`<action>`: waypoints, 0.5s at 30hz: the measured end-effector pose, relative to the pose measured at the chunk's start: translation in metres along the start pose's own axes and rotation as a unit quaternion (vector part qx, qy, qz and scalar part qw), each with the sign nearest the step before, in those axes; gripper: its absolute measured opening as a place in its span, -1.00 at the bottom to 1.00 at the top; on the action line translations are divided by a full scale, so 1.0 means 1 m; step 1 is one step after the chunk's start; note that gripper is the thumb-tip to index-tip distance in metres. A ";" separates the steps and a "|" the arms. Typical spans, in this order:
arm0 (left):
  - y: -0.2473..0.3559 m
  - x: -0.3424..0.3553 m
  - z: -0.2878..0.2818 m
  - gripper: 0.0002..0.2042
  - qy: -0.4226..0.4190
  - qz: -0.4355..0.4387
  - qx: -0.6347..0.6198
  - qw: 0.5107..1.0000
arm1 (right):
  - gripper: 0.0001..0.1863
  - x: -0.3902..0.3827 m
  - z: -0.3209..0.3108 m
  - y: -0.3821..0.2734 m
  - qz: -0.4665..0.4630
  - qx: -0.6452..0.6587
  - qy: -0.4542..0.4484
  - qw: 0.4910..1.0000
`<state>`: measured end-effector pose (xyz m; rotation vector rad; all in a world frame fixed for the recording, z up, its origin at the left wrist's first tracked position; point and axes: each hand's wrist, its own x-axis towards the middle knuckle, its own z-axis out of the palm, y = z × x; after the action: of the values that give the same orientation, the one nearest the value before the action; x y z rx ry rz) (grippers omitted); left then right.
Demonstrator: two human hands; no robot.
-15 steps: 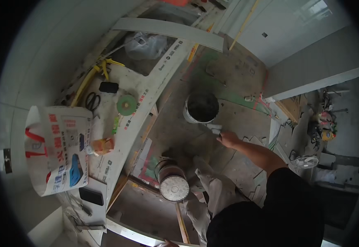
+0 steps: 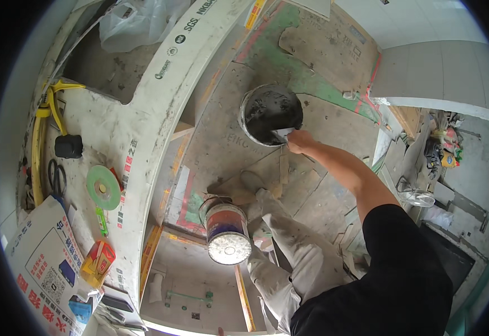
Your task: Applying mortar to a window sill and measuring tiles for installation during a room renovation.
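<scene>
My right hand (image 2: 299,141) reaches out at arm's length and is closed around a trowel (image 2: 282,134) with a flat, pale blade. The blade lies at the near right rim of a round bucket (image 2: 243,119), partly inside it. Dark grey wet mortar (image 2: 272,112) fills the bucket's inside, smeared up its walls. The trowel's handle is hidden in my fist. My left hand is out of sight.
A curved white counter (image 2: 149,106) on the left carries a green disc (image 2: 103,187), scissors (image 2: 57,176), a black tape measure-like box (image 2: 68,146) and a printed bag (image 2: 42,263). A paint-style pail (image 2: 226,227) stands near my legs. A fan (image 2: 418,196) sits at right.
My right hand has brought the trowel from outside the bucket's near edge to its rim and partly in. The view has shifted and brightened. A bit of my left hand has left the lower edge.
</scene>
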<state>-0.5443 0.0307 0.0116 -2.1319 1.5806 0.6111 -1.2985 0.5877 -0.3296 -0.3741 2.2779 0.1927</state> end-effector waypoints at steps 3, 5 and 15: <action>0.038 0.004 0.001 0.22 -0.185 -0.009 0.253 0.950 | -0.56 -0.004 0.010 0.038 0.017 0.070 -0.011 0.997; 0.042 0.005 0.002 0.30 -0.161 -0.005 0.300 0.940 | -0.48 -0.004 0.011 0.036 -0.019 0.106 -0.009 0.994; 0.015 -0.009 -0.019 0.32 -0.108 -0.028 0.093 0.989 | -0.51 -0.081 -0.032 0.010 0.047 0.601 -0.114 0.790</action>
<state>-0.5586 0.0227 0.0314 -1.8971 1.3994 0.6261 -1.2731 0.6059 -0.2477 0.4234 1.7335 -1.0740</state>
